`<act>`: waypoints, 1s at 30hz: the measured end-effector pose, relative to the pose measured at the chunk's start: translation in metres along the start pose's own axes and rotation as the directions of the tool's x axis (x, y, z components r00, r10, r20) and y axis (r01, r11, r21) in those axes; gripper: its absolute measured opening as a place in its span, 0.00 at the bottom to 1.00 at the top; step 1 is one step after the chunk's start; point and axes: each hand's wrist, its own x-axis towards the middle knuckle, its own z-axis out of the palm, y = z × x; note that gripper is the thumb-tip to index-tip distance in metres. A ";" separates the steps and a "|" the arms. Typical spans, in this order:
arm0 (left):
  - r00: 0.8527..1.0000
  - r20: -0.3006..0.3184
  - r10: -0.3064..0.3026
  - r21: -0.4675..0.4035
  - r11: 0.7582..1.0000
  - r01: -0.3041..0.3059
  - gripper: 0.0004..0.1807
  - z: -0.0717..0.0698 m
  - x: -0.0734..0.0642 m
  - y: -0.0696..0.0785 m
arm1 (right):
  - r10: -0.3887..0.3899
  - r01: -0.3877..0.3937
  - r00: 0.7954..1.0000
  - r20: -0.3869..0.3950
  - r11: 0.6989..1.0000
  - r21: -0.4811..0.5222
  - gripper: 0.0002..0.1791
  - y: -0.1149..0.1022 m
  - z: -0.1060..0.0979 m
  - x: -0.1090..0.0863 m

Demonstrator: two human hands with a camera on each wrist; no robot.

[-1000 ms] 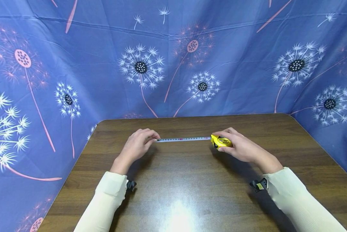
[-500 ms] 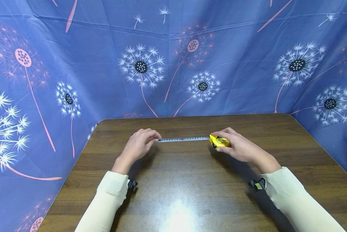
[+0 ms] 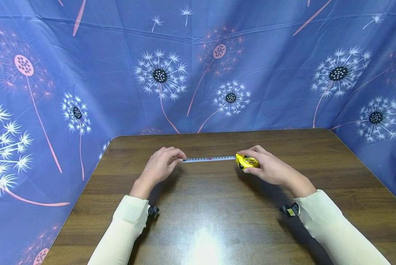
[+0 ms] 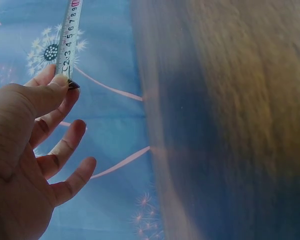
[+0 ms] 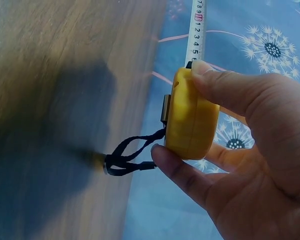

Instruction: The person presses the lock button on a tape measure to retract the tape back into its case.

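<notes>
A yellow tape measure [image 3: 246, 161] is gripped in my right hand [image 3: 272, 167], with the thumb at the top by the blade's exit in the right wrist view. Its white blade [image 3: 209, 159] with black and red numbers stretches straight across to my left hand [image 3: 158, 167]. In the left wrist view, thumb and forefinger pinch the blade's end [image 4: 66, 65] by its dark hook [image 4: 73, 85], while the other fingers spread loosely. A black wrist strap [image 5: 130, 152] dangles from the yellow case [image 5: 192, 115]. The blade hangs above the table, roughly level.
Beneath both hands lies a brown wood-grain table [image 3: 198, 195], with a bright light reflection near its front. A blue cloth [image 3: 198, 73] printed with dandelions hangs behind the table and at its sides.
My right hand has brought the tape case left, and my left hand has shifted slightly right. The visible stretch of blade between them has become shorter.
</notes>
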 end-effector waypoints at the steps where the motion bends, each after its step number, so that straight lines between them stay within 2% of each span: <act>1: 1.000 0.000 0.001 -0.001 1.000 -0.001 0.08 0.000 0.000 0.000 | 0.004 -0.004 1.000 0.003 1.000 -0.001 0.32 0.000 0.000 0.000; 15: 1.000 -0.011 0.022 -0.009 1.000 -0.022 0.08 0.001 0.002 0.001 | 0.017 -0.017 1.000 -0.002 1.000 -0.004 0.32 -0.006 0.004 0.004; 30: 1.000 0.001 0.021 -0.009 1.000 -0.021 0.07 0.003 0.003 0.004 | -0.018 0.018 0.999 -0.030 1.000 0.010 0.32 -0.011 0.009 0.010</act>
